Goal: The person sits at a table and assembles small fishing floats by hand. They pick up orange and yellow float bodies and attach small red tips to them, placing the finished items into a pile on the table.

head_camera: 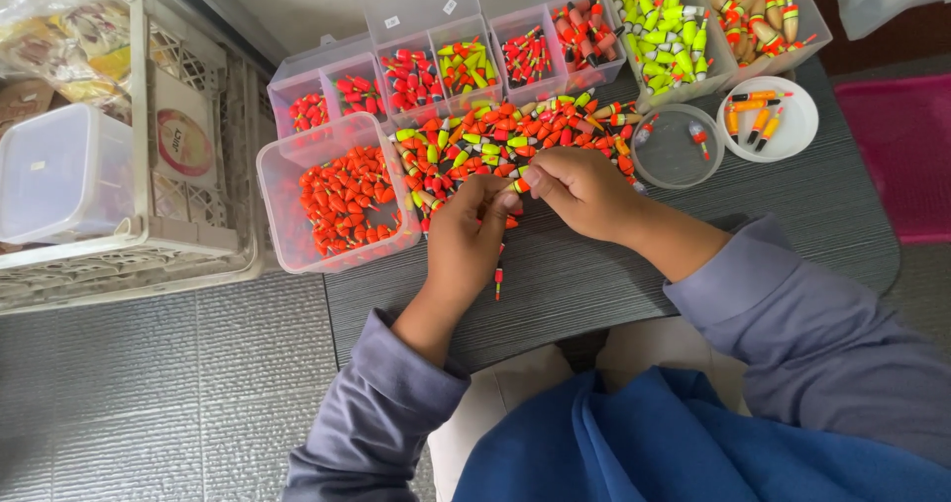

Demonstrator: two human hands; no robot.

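Fishing float (519,183), small, light and rigid-looking, sits above the dark bench (792,215) beside the loose float pile (495,136); left hand (466,240) and right hand (580,190) pinch its ends, a likely secure hold for a slick, slender body.

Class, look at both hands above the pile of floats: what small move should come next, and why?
Probably drawing the float clear of the loose pile: the left hand and right hand pinch it together at the pile's near edge, with sorted floats in the open trays alongside.
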